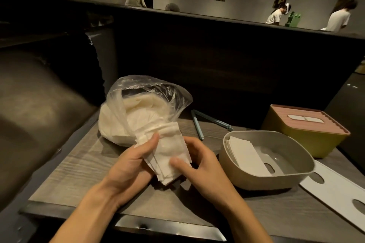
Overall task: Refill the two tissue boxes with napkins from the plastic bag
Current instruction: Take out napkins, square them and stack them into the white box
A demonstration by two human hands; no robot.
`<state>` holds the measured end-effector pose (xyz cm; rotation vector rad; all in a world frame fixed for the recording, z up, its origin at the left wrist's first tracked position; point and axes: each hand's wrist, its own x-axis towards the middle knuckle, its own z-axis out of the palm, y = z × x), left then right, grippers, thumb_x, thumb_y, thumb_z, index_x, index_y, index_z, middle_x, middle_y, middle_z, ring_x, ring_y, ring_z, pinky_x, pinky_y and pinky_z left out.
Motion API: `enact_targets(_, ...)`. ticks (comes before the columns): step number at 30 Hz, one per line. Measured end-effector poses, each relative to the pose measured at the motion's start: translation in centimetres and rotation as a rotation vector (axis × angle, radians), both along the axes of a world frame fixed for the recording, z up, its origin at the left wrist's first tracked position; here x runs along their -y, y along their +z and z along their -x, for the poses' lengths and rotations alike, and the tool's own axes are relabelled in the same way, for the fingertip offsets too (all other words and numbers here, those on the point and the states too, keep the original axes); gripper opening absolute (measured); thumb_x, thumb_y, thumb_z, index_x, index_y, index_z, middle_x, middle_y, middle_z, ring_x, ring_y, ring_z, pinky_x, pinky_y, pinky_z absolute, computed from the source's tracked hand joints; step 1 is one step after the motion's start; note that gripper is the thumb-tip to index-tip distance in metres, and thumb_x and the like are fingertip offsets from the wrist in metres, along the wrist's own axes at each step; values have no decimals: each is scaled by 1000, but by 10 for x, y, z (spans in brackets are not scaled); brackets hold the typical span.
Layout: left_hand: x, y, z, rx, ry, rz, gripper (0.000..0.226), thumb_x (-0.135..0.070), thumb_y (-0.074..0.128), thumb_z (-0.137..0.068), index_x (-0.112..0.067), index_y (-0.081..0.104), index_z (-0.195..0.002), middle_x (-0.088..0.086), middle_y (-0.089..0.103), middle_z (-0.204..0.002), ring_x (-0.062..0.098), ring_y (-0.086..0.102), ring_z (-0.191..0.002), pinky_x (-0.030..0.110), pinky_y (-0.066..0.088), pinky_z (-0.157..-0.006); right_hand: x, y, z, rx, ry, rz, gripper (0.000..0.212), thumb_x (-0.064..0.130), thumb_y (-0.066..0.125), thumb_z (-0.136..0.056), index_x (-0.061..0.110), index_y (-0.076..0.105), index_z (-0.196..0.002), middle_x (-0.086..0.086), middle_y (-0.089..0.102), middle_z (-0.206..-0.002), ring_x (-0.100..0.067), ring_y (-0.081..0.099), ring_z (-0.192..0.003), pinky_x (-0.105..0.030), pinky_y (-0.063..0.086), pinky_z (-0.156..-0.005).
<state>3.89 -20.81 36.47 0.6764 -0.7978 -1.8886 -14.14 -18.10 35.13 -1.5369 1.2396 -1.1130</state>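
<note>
A clear plastic bag [126, 104] full of white napkins lies open on the wooden table [75, 173]. Just in front of it, my left hand [128, 163] and my right hand [199, 165] both grip a stack of white napkins [167, 156], thumbs on top. To the right stands an open beige tissue box [246, 177] with a few napkins [246, 156] lying inside. Behind it sits a yellow tissue box [296, 136] closed with a pink ribbed lid [316, 122].
A blue bag clip [199, 124] lies open between the bag and the boxes. A white flat lid with oval holes [335, 189] rests at the right edge. A dark bench back rises behind the table; a padded seat is at left. People sit far behind.
</note>
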Motion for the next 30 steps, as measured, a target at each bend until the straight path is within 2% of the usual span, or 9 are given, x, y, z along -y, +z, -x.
enact_targets(3, 1, -1, 2, 71, 89, 65, 42, -17, 55, -96, -3, 61, -135, 23, 67, -131, 35, 65, -123, 49, 52, -103, 1, -1, 3, 55, -82, 71, 37, 15, 73, -95, 29, 64, -128, 11, 72, -121, -9, 69, -113, -45, 59, -97)
enact_targets(8, 2, -2, 2, 130, 93, 177, 36, -13, 53, -99, -4, 62, -133, 21, 69, -128, 33, 67, -121, 44, 55, -101, 1, -3, 4, 58, 10, -6, 64, 38, 84, -86, 42, 53, -141, 16, 62, -134, -8, 65, -121, -37, 59, -96)
enact_targets(11, 4, -6, 1, 228, 97, 272, 34, -13, 57, -99, -1, 63, -130, 25, 69, -125, 37, 68, -117, 45, 58, -97, 2, -3, 5, 80, -63, 69, 37, 21, 80, -91, 26, 64, -124, 2, 72, -117, -21, 72, -106, -48, 63, -86)
enact_targets(13, 5, -11, 1, 392, 166, 365, 30, -9, 65, -97, -11, 66, -127, 20, 72, -119, 31, 72, -109, 35, 62, -86, 1, -4, 9, 86, -144, 114, 34, 14, 78, -91, 26, 65, -119, 1, 72, -112, -24, 72, -102, -52, 62, -84)
enact_targets(16, 5, -19, 2, 689, 267, 481, 65, 5, 64, -85, -43, 54, -128, 2, 72, -116, 12, 70, -106, 25, 56, -84, -3, -8, 14, -30, -167, 102, 52, 9, 75, -90, 38, 57, -129, 12, 68, -113, -13, 69, -107, -41, 61, -91)
enact_targets(19, 11, -29, 5, 815, 251, 540, 85, -7, 56, -69, -54, 34, -136, -12, 70, -116, 12, 67, -108, 29, 51, -94, -6, -11, 18, -126, -174, 76, 67, 8, 71, -91, 43, 41, -141, 17, 63, -121, 2, 60, -117, -28, 52, -103)
enact_targets(24, 13, -29, 15, 845, 238, 554, 97, -20, 56, -75, -54, 0, -147, -15, 61, -129, 6, 62, -115, 26, 48, -98, 2, -8, 8, -130, -171, 75, 86, 1, 62, -91, 42, 21, -154, 24, 60, -119, 1, 61, -117, -31, 52, -105)
enact_targets(28, 15, -31, 14, 774, 276, 518, 99, -22, 59, -78, -54, -3, -148, -10, 63, -130, 12, 63, -115, 28, 48, -96, 8, -9, 6, -69, -185, 88, 90, -1, 59, -92, 52, 16, -150, 25, 61, -116, -4, 63, -115, -36, 53, -105)
enact_targets(30, 15, -29, 15, 764, 274, 526, 95, -20, 61, -83, -47, 2, -152, -13, 63, -127, 4, 63, -111, 22, 48, -94, 8, -7, 6, -37, -198, 83, 92, -2, 60, -92, 52, 14, -150, 17, 60, -120, -3, 63, -113, -36, 53, -105)
